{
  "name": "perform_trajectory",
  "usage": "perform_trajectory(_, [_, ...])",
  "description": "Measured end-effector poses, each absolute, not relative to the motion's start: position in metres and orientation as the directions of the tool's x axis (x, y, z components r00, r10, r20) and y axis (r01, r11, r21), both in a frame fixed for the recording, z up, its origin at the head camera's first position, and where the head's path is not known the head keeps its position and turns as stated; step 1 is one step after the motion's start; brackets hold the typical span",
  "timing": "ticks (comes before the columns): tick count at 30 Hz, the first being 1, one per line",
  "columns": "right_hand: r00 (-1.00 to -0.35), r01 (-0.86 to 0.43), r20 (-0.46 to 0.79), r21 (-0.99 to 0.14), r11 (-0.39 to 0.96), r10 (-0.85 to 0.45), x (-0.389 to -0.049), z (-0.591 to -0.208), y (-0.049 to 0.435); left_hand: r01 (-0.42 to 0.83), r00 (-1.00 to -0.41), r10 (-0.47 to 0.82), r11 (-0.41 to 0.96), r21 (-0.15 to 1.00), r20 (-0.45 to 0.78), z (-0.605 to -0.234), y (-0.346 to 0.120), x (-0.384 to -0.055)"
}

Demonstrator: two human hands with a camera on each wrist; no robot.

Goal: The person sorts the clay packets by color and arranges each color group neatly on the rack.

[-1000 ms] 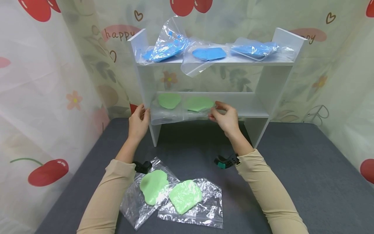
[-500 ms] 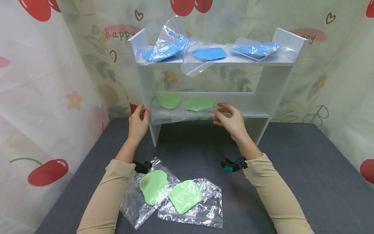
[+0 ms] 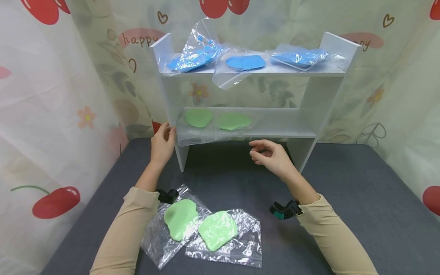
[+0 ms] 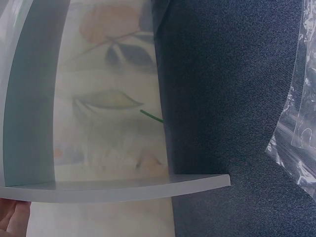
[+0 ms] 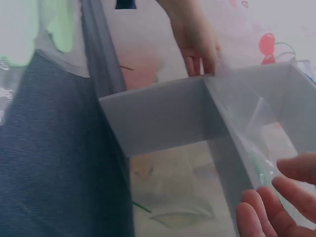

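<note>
So I'm standing right here watching, and the bit that bugs me is the overhang. Two clear plastic zip bags with flat, pale green slabs inside (image 3: pixel 199 118) (image 3: pixel 235 121) are side by side on the middle level of a white two-level shelf unit (image 3: pixel 317 99), left and centre, and their loose plastic hangs past the front edge. One snag from a finger and I reckon they'd slide right off.

Right hand (image 3: pixel 273 156) is just below and in front of that edge, fingers loosely bent, thumb apart, nothing in it. Left hand (image 3: pixel 163 143) is up against the unit's left side panel; can't tell if it's pinching the panel or just resting there. If it is gripping, a careless tug could shift the whole unit, imo.

Two more clear bags with pale green slabs (image 3: pixel 181 219) (image 3: pixel 218 231) lie on the dark grey table (image 3: pixel 361 214), overlapping at the edges, so grabbing one could drag the other. The black strap on the left wrist (image 3: pixel 167 196) might catch that plastic too.

Headcount: four green bags (two shelved, two on the table), three clear bags of bright blue slabs (image 3: pixel 196 59) (image 3: pixel 246 63) (image 3: pixel 300 57) up top, one unit, two hands. The middle blue one's flap droops over the front edge too.
</note>
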State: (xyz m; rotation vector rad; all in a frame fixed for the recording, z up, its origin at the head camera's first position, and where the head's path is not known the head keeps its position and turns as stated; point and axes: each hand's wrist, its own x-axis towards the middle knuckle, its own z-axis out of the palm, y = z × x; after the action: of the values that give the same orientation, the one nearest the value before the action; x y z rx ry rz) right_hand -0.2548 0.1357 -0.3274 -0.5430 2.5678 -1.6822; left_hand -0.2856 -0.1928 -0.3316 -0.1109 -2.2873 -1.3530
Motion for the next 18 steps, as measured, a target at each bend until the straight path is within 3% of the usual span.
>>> perform_trajectory(11, [-0.808,-0.4,0.129,-0.836,0.375,-0.575,-0.238,-0.364,0.139,0.309,-0.881,-0.17,0.5,0.809,0.442,-0.332,-0.192,-0.286])
perform_trajectory(18, [-0.754,-0.394,0.073,-0.846,0.36,-0.653,-0.231,-0.381,0.139,0.314,-0.88,-0.169,0.497,0.809,0.445,-0.332,-0.192,-0.285])
